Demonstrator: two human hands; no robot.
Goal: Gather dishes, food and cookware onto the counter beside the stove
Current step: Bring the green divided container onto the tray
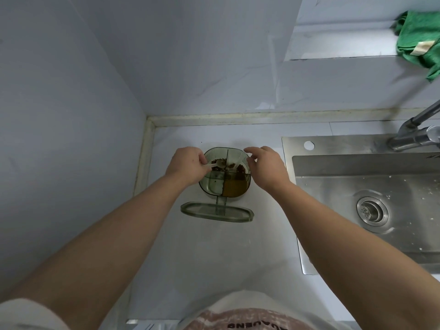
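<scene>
Okay, single head view, looking straight down at a white marble-look counter (214,253).

- Task item: translucent green square seasoning box with four compartments (214,186). It sits on the counter towards the far left corner, just left of the stainless steel sink (289,148).
- Its matching translucent green lid (216,211) is flipped open to the near side, joined to the box by a hinge arm.
- Contents: reddish-brown flakes in both far compartments, yellow-brown powder near right. Near left looks almost empty.
- Left hand (187,164) pinches the handle of a small white plastic spoon (215,166), bowl over the far-left compartment.
- Right hand (266,166) has its fingers loosely curved at the far-right rim. A second white spoon (238,166) lies just below them. Cannot tell whether the fingers grasp it, touch the rim or hover.
- Also in shot: chrome tap (414,134) far right, crumpled green cloth (421,44) up on the window ledge. No stove in frame.

Read on the step: tidying the box before carrying it, i.e. seating the spoons in their compartments.

Next move, as I judge it:
- drop the spoons fully inside so the lid clears them
- swing the lid over and shut it
- lift the box level with both hands, since loose powder spills if it tilts.
</scene>
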